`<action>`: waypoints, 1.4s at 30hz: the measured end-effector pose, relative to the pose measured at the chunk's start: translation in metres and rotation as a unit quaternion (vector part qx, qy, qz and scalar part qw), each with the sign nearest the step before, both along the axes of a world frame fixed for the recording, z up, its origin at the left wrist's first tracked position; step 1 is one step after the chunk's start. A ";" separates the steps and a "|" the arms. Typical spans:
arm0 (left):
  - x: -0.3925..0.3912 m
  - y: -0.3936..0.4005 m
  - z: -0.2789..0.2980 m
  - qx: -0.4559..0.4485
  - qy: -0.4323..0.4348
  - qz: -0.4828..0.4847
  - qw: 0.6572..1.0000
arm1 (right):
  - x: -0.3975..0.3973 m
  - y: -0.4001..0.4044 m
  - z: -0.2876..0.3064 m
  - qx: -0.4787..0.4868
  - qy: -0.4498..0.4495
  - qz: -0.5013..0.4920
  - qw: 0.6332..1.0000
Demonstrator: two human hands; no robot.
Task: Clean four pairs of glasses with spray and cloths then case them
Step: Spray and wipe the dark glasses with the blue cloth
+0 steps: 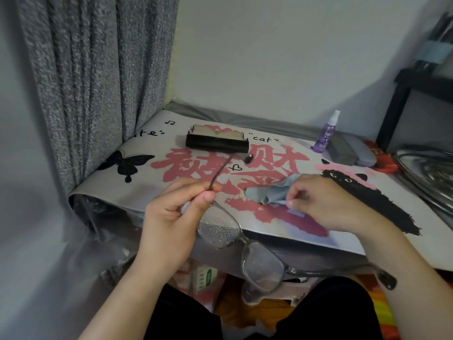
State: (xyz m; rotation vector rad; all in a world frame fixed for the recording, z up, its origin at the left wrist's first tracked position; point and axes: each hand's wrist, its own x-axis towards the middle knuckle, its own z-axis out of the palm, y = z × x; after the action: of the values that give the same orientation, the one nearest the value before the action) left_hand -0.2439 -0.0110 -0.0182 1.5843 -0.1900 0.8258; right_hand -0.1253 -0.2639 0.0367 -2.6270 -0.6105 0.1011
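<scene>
Currently left hand (169, 217) pinches the glasses (241, 249) by one temple, holding them off the desk (282, 239) edge, droplet-wet lens facing up, likely ready for wiping. Right hand (318, 200) pinches the blue cloth (272, 190) lying on the desk, presumably to lift it. Spray bottle (326, 136) parked far right.
</scene>
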 end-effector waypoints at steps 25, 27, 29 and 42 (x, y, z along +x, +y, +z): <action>-0.011 -0.002 0.014 0.032 -0.083 -0.038 0.995 | -0.092 0.075 0.027 0.454 0.308 0.106 0.829; -0.012 -0.003 0.015 0.030 -0.083 -0.047 0.995 | -0.091 0.082 0.018 0.446 0.295 0.086 0.840; -0.012 -0.004 0.015 0.031 -0.079 -0.051 0.995 | -0.092 0.088 0.012 0.413 0.299 0.074 0.857; -0.014 -0.005 0.019 -0.002 -0.070 -0.123 0.990 | -0.095 0.086 0.032 0.218 0.358 0.145 0.896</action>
State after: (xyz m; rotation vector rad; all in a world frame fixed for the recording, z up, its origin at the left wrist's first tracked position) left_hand -0.2582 -0.0162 0.0011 1.4638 -0.4750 0.7430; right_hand -0.2206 -0.1783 0.0684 -1.8518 -0.6463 0.8704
